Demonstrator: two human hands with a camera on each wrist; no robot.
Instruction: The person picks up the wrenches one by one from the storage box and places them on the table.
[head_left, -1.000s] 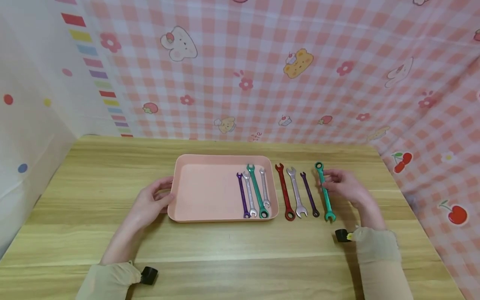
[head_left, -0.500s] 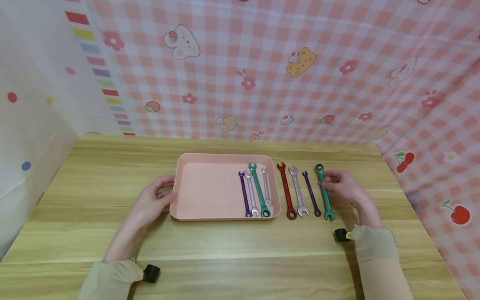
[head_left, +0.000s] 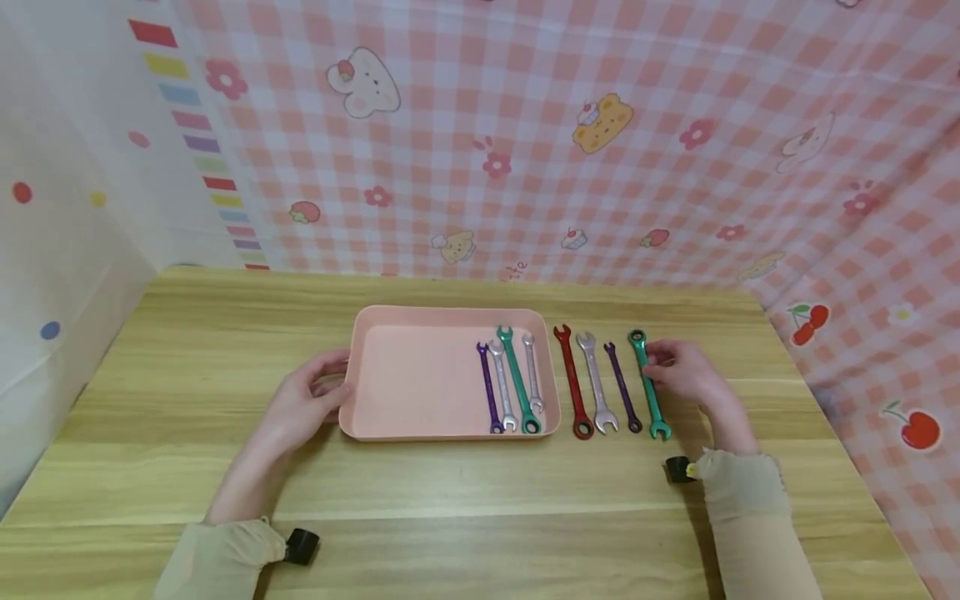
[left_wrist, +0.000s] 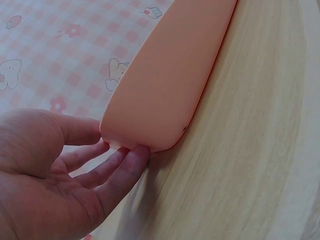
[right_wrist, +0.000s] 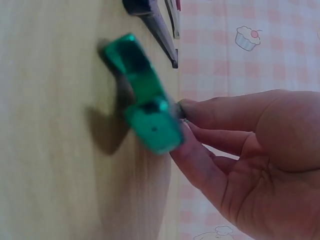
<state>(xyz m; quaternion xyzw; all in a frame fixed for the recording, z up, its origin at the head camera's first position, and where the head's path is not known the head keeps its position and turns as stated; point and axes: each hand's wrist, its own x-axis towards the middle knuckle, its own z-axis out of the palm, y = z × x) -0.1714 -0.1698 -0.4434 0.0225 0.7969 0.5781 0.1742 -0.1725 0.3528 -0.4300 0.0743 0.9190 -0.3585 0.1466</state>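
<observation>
My right hand (head_left: 686, 371) pinches the shaft of a green ratcheting combination wrench (head_left: 651, 392) between thumb and fingers. In the right wrist view the wrench's open end (right_wrist: 155, 130) faces the camera, its shadow beside it on the wood. Left of it lie a dark purple wrench (head_left: 624, 389), a silver wrench (head_left: 597, 385) and a red wrench (head_left: 574, 385). Fingertips of my left hand (head_left: 300, 404) touch the outer left wall of a pink tray (head_left: 408, 375). At the tray's right side lie a purple wrench (head_left: 490, 389), a silver one, a green one (head_left: 517, 375) and a small silver one.
The wooden table (head_left: 450, 517) runs back to a pink checked cloth (head_left: 450, 125) printed with cartoon figures. A white dotted cloth (head_left: 60, 208) hangs at left. Each sleeve has a small black camera (head_left: 303, 547) at its cuff.
My right hand and the green wrench have shifted slightly left, toward the dark purple wrench. The left hand stays at the tray's side, and the head view has shifted a little.
</observation>
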